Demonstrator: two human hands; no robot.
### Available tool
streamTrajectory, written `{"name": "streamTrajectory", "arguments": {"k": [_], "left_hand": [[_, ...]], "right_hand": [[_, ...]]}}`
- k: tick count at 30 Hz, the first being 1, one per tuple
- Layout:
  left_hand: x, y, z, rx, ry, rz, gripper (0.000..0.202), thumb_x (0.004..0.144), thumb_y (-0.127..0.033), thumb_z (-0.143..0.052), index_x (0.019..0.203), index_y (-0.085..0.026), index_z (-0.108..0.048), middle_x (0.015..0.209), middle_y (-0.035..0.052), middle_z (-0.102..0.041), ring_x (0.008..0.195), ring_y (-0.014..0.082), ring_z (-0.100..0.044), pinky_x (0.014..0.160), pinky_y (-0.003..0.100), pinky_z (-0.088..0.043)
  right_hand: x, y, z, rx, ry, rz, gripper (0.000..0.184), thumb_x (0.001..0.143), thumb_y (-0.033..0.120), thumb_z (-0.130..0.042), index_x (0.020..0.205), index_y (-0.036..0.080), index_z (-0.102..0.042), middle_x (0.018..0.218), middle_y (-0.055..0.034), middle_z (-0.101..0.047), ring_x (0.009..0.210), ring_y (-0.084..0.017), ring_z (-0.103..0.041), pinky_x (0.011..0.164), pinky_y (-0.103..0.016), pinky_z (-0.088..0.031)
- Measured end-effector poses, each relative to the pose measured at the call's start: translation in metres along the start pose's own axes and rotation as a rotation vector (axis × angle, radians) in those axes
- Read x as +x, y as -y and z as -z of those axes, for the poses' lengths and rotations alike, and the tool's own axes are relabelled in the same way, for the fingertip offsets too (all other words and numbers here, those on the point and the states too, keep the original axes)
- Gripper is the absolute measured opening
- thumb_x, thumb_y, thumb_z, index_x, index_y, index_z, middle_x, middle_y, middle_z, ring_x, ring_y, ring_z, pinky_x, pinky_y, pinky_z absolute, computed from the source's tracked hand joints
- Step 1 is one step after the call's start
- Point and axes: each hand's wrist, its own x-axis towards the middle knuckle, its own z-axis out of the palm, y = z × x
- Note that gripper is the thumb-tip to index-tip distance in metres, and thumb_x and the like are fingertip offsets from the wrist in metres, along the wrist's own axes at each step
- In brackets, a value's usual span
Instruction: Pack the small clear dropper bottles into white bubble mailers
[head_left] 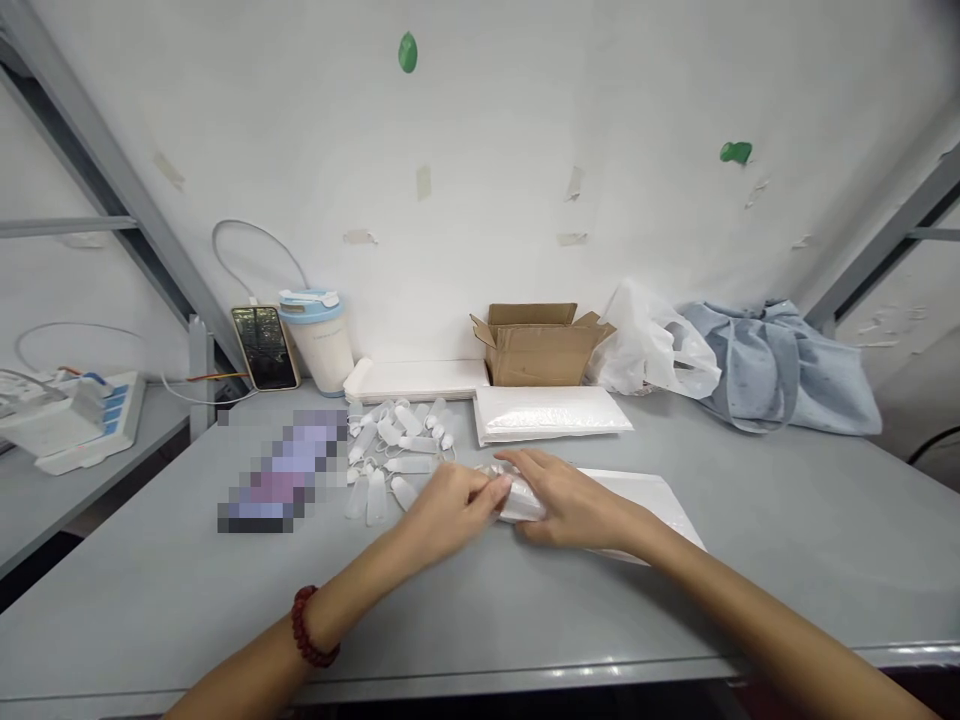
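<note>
A small bundle in clear, shiny plastic (pixel 523 503) is between my hands, low over the table. My left hand (pixel 450 508) is closed, with thumb and forefinger pinching the bundle's left end. Around its right side curls my right hand (pixel 574 503), fingers over the top and thumb below; what is inside the wrap cannot be made out. Partly under my right wrist lies a flat white envelope (pixel 654 500). Left of my hands is a loose pile of small translucent plastic bottles (pixel 376 497).
Behind my hands lie a white padded envelope stack (pixel 551 412) and an open cardboard box (pixel 538 355). Farther back are white trays (pixel 420 378), a cup (pixel 322 345), a phone (pixel 266 348), a white plastic bag (pixel 649 345) and a blue cloth bag (pixel 787 370). A blurred-out device (pixel 289 475) lies left.
</note>
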Motion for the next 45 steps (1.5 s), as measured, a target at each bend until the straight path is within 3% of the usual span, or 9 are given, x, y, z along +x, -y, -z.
{"name": "streamTrajectory", "arguments": {"k": [4,7,10,14,19,25,32,40,45], "left_hand": [[0.002,-0.003,0.004,-0.149,-0.044,0.102,0.046,0.086,-0.046,-0.038,0.060,-0.015,-0.062,0.048,-0.0025,-0.047,0.045,0.0103,-0.042,0.048,0.023,-0.034],[0.009,0.012,0.021,0.145,-0.408,0.108,0.034,0.083,-0.039,-0.044,0.072,-0.015,-0.066,0.066,0.0028,-0.060,0.065,0.0163,-0.054,0.064,0.027,-0.041],[0.017,0.037,0.038,0.531,-0.521,0.075,0.029,0.076,-0.037,-0.053,0.089,-0.015,-0.067,0.092,0.0102,-0.062,0.089,0.0259,-0.053,0.075,0.033,-0.040],[0.021,0.050,0.051,0.491,-0.503,0.156,0.030,0.080,-0.036,-0.046,0.070,-0.016,-0.066,0.073,0.0053,-0.064,0.075,0.0203,-0.056,0.069,0.028,-0.040],[0.014,0.034,0.070,0.284,-0.788,0.111,0.028,0.081,-0.037,-0.045,0.075,-0.016,-0.062,0.065,0.0004,-0.061,0.060,0.0136,-0.055,0.061,0.023,-0.040],[0.002,0.011,0.082,-0.092,-0.326,0.075,0.026,0.079,-0.040,-0.053,0.068,-0.016,-0.056,0.055,-0.0032,-0.051,0.049,0.0096,-0.048,0.051,0.021,-0.041],[0.005,0.011,0.059,-0.137,0.130,0.159,0.024,0.076,-0.038,-0.055,0.068,-0.016,-0.058,0.057,-0.0030,-0.052,0.045,0.0077,-0.043,0.042,0.019,-0.036],[0.011,0.022,0.017,-0.006,0.008,0.003,0.014,0.072,-0.020,-0.053,0.066,-0.017,-0.066,0.060,-0.0008,-0.061,0.056,0.0119,-0.052,0.055,0.022,-0.040],[0.007,0.015,-0.010,-0.013,0.055,-0.094,0.023,0.066,-0.007,-0.042,0.045,-0.016,-0.046,0.043,-0.0048,-0.042,0.045,0.0080,-0.038,0.047,0.021,-0.029]], "right_hand": [[0.001,0.002,0.000,-0.014,-0.008,0.013,0.070,0.067,0.020,-0.057,0.134,0.016,-0.034,0.131,-0.0144,-0.046,0.118,-0.028,-0.043,0.091,-0.041,-0.038],[0.001,0.003,0.000,-0.020,-0.020,0.002,0.070,0.068,0.020,-0.057,0.134,0.016,-0.034,0.130,-0.0147,-0.046,0.117,-0.028,-0.043,0.092,-0.042,-0.039],[0.001,0.002,0.000,-0.017,-0.059,-0.002,0.070,0.069,0.019,-0.057,0.134,0.017,-0.033,0.130,-0.0137,-0.046,0.119,-0.028,-0.042,0.094,-0.042,-0.037],[0.001,0.002,0.001,-0.006,-0.103,-0.003,0.069,0.070,0.018,-0.058,0.134,0.020,-0.032,0.128,-0.0123,-0.046,0.117,-0.027,-0.043,0.093,-0.041,-0.038],[0.001,0.003,0.003,-0.044,-0.115,0.007,0.070,0.071,0.018,-0.057,0.135,0.021,-0.029,0.128,-0.0119,-0.046,0.116,-0.026,-0.043,0.094,-0.042,-0.036],[0.004,-0.003,-0.005,-0.077,-0.111,-0.001,0.068,0.071,0.020,-0.057,0.134,0.018,-0.031,0.128,-0.0140,-0.046,0.116,-0.028,-0.042,0.093,-0.044,-0.035],[0.006,-0.010,-0.012,-0.047,-0.152,0.048,0.070,0.071,0.022,-0.058,0.135,0.020,-0.029,0.132,-0.0123,-0.044,0.118,-0.027,-0.041,0.095,-0.044,-0.035],[0.007,-0.009,-0.012,-0.012,-0.147,0.057,0.068,0.070,0.020,-0.057,0.134,0.019,-0.032,0.131,-0.0135,-0.045,0.120,-0.028,-0.041,0.095,-0.045,-0.036],[0.004,-0.004,-0.012,0.098,-0.059,0.060,0.069,0.071,0.021,-0.058,0.135,0.017,-0.031,0.135,-0.0138,-0.042,0.124,-0.027,-0.038,0.096,-0.043,-0.038]]}}
